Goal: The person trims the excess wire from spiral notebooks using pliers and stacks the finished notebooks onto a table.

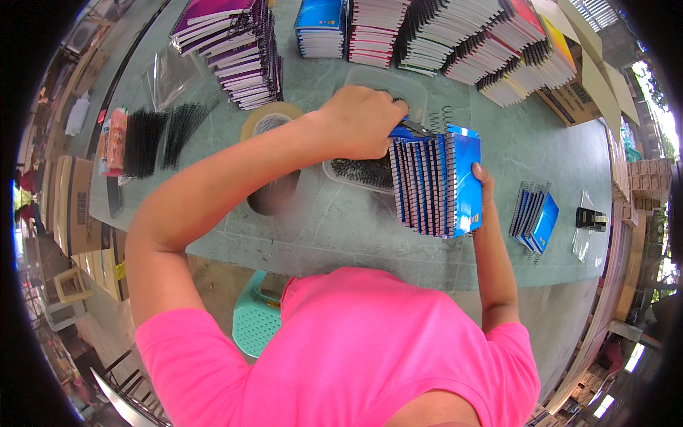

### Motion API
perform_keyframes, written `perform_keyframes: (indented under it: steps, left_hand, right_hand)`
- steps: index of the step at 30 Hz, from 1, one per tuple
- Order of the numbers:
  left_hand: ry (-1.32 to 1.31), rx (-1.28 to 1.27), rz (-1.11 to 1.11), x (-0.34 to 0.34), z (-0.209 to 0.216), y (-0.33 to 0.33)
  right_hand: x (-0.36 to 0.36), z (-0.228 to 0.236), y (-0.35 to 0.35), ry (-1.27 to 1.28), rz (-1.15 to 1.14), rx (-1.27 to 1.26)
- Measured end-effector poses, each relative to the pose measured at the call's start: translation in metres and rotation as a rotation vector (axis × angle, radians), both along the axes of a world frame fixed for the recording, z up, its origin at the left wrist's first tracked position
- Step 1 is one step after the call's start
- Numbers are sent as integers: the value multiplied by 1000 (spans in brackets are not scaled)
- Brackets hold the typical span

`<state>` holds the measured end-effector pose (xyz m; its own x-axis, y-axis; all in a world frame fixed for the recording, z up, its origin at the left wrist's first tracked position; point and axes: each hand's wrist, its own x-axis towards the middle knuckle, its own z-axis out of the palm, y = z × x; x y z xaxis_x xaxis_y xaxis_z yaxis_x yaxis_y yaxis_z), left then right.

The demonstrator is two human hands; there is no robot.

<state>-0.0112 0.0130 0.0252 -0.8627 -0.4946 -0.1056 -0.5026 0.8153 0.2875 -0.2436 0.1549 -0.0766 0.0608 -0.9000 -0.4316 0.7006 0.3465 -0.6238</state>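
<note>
My right hand [484,183] is closed around the right side of a stack of small blue spiral notebooks [466,181], held up over the table with the coil edges facing left. Above the stack's top left corner, my left hand [366,122] grips blue-handled pliers [413,130]. The plier jaws are close to the coil ends, and whether they touch cannot be made out. Loose wire coils [447,117] stick up past the top of the stack. Below my left hand stands a clear plastic tub [334,174] with black coil scraps, partly hidden by the hand and notebooks.
Tall stacks of spiral notebooks [373,32] line the far side. At left lie black coils [146,142] and a tape roll [250,127]. A smaller blue notebook pile [544,224] and a black stapler-like object [590,219] sit at right. A green stool [256,324] stands by the near edge.
</note>
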Motion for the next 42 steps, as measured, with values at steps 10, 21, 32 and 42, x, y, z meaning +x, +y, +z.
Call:
perform_keyframes:
  steps: [10,21,32,42]
  left_hand:
    - [221,-327,-112,-3,-7,0]
    - [-44,460,17,11,4,-14]
    - [551,671,-54,-18,-32,-11]
    - [321,878,392,3,-13,-18]
  right_hand:
    - [5,10,-3,-22,32,11]
    - [0,6,-2,-31,38,18]
    - [8,15,-5,-29,59,50]
    - [6,-21,12,-66,-189,-97]
